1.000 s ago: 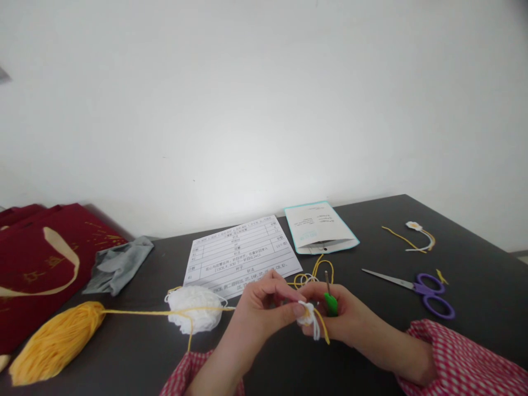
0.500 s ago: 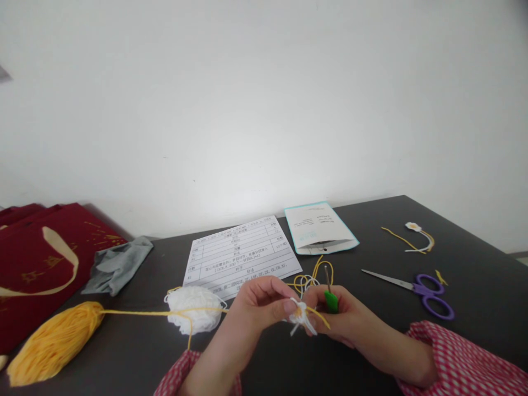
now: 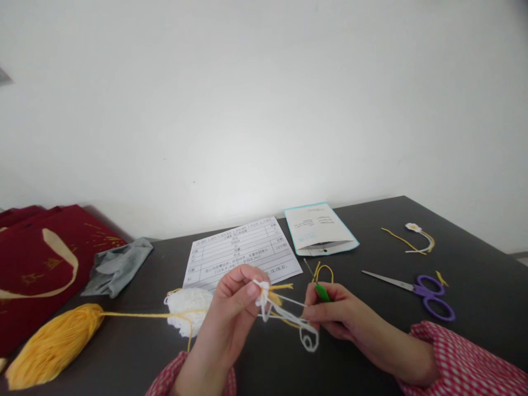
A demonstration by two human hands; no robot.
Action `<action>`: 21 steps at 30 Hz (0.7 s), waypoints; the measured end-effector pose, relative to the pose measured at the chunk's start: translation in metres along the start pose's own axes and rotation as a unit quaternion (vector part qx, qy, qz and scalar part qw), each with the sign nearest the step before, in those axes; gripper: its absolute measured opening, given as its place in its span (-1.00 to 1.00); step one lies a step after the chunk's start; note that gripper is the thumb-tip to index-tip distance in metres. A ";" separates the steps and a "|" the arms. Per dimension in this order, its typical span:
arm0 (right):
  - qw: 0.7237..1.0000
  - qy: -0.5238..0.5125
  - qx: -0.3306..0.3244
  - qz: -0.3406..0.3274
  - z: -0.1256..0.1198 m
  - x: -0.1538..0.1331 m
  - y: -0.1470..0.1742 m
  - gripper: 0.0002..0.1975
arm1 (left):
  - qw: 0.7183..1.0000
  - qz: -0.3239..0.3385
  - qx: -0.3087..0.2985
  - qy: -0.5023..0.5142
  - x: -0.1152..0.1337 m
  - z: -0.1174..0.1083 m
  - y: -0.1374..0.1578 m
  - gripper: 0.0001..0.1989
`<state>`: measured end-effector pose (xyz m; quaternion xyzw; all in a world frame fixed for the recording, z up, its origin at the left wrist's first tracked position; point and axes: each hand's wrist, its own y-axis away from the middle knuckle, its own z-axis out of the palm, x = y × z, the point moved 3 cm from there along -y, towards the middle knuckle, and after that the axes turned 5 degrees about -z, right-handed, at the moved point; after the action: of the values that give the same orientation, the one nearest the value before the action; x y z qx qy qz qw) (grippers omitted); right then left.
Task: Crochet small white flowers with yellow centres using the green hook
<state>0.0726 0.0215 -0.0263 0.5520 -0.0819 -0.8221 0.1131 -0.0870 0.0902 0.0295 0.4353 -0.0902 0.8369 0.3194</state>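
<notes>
Between thumb and fingers, my left hand pinches a small white and yellow crochet piece. Yellow and white yarn ends hang from it toward the right, one white end curling in a loop. My right hand is closed around a crochet hook with a green handle, its metal tip pointing up and left. A white strand runs taut from the piece to my right fingertips. Behind that hand a yellow yarn loop shows.
A white yarn ball and a yellow skein lie left. Behind are a printed sheet and a white pouch. Purple scissors and a finished crochet flower lie right; red bags and a grey plastic bag far left.
My left hand has moved left with the crochet piece, away from my right hand. The strands between them are now stretched out, and the hook leans further left.
</notes>
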 end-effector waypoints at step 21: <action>0.969 0.094 0.193 -0.125 -0.026 -0.004 -0.004 -0.64 | 0.979 0.110 0.169 0.023 0.012 -0.013 -0.005 -0.76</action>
<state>0.0982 0.0266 -0.0334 0.6438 -0.1583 -0.7430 -0.0919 -0.0976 0.1055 0.0302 0.4514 0.0123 0.8796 0.1495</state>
